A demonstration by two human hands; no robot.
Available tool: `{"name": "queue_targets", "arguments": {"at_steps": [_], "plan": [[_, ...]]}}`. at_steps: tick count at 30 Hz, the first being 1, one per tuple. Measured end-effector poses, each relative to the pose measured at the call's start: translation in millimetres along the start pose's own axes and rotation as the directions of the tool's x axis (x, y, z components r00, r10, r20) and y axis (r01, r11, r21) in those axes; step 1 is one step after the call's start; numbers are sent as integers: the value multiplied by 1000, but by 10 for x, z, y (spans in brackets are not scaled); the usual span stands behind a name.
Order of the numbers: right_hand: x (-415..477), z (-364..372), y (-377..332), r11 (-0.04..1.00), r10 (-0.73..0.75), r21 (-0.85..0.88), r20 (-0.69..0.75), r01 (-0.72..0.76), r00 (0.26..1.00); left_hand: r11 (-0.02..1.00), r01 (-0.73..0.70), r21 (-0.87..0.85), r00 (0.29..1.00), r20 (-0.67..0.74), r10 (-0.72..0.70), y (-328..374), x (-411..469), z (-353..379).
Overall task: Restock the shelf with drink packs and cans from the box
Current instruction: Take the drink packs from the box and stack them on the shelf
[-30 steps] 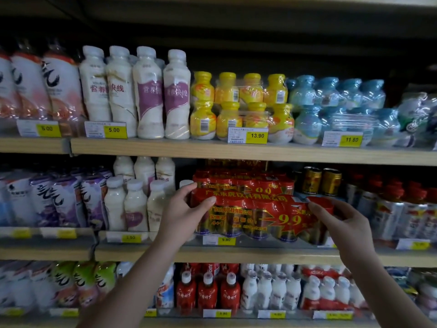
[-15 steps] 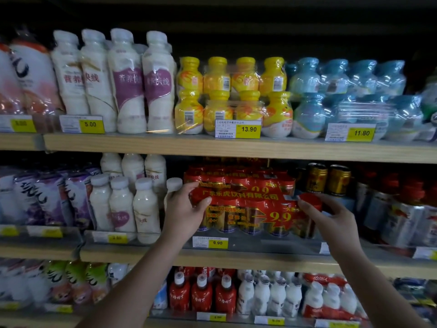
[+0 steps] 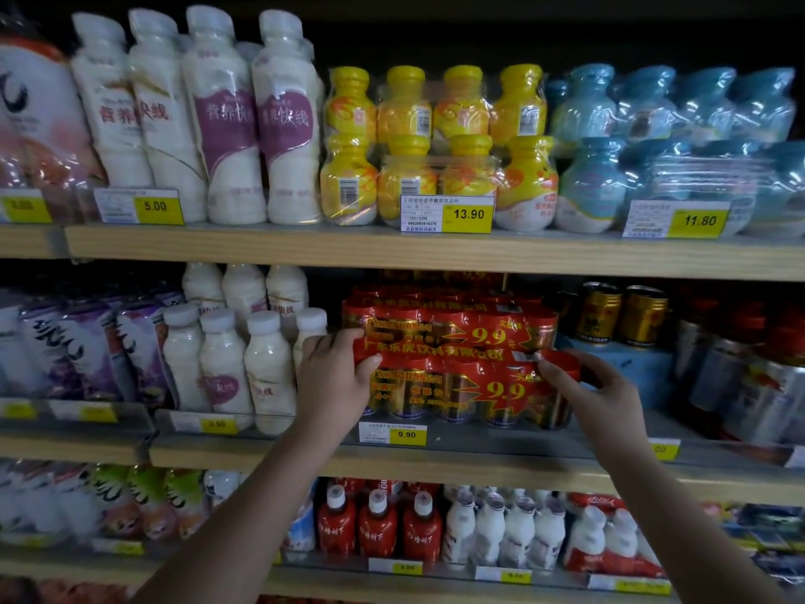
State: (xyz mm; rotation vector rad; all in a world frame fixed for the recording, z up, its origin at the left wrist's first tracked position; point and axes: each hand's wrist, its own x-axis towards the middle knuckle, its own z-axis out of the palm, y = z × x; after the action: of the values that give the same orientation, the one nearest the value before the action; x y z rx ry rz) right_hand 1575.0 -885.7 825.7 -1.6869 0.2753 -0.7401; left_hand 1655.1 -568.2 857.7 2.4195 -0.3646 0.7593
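A red shrink-wrapped pack of cans (image 3: pixel 461 392) marked 9.9 stands at the front of the middle shelf (image 3: pixel 435 466). My left hand (image 3: pixel 333 374) grips its left end, thumb on the front. At its right end, my right hand (image 3: pixel 599 388) holds the top corner with fingers curled. A second red can pack (image 3: pixel 448 326) sits right behind and slightly above it. The box is out of view.
White milk bottles (image 3: pixel 226 364) stand close to the left of the pack, gold cans (image 3: pixel 618 313) on a blue carton to its right. Yellow bottle packs (image 3: pixel 435 146) and blue ones fill the upper shelf. Red and white bottles (image 3: pixel 431 527) line the lower shelf.
Both hands have pushed the red can pack a little deeper onto the middle shelf. The view has moved closer and tilted down slightly.
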Motion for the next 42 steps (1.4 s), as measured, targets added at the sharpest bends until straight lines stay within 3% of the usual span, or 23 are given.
{"name": "queue_targets", "arguments": {"at_steps": [15,22,27,42], "plan": [[-59,39,164,992,8,-123,74,1,997,946,-136,295,990,71,121,-178,-126,173],[-63,-1,158,940,-22,-336,102,55,995,927,-121,356,992,21,121,-110,-213,223],[-63,-22,140,900,-19,-430,116,68,993,944,-100,314,994,3,105,-115,-215,231],[-111,-29,241,893,-42,-441,113,88,993,965,-57,257,998,26,52,-167,-325,241]]}}
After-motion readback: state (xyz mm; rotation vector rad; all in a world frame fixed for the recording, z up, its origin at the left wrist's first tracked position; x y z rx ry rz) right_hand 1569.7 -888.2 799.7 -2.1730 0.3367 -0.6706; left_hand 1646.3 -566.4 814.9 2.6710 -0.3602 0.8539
